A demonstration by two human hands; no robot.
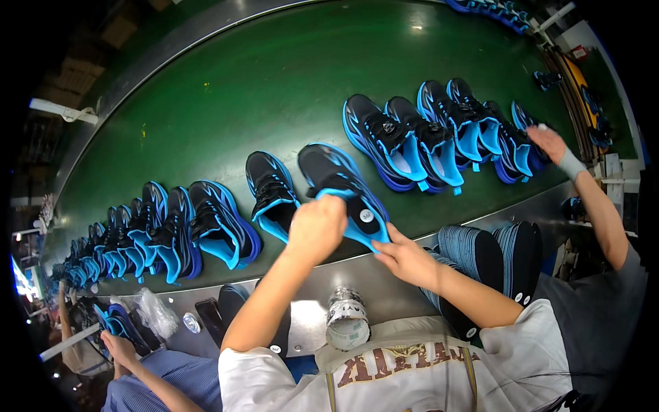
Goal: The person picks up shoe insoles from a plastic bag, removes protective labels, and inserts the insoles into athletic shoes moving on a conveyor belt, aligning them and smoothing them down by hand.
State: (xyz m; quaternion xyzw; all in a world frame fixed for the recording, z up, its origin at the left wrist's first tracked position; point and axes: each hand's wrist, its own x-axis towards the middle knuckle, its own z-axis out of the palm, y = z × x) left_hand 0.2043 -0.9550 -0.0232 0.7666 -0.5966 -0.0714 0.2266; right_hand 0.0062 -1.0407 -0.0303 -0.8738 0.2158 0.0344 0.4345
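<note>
A black and blue sneaker [336, 177] lies on the green conveyor belt [274, 82], heel toward me. My left hand [317, 228] grips its heel collar from above. My right hand [405, 257] holds the blue heel edge from below, beside a black insole with a round white sticker [366, 215] that sits in the shoe's opening. Its matching sneaker [271, 192] lies just to the left on the belt.
Pairs of the same sneakers line the belt to the left [165, 230] and right [425, 137]. A stack of black insoles [480, 257] rests on the metal ledge [384, 288], with a tape roll [347, 319] nearby. Another person's hand [549, 144] reaches shoes at right; a third person's hand [120, 347] works at lower left.
</note>
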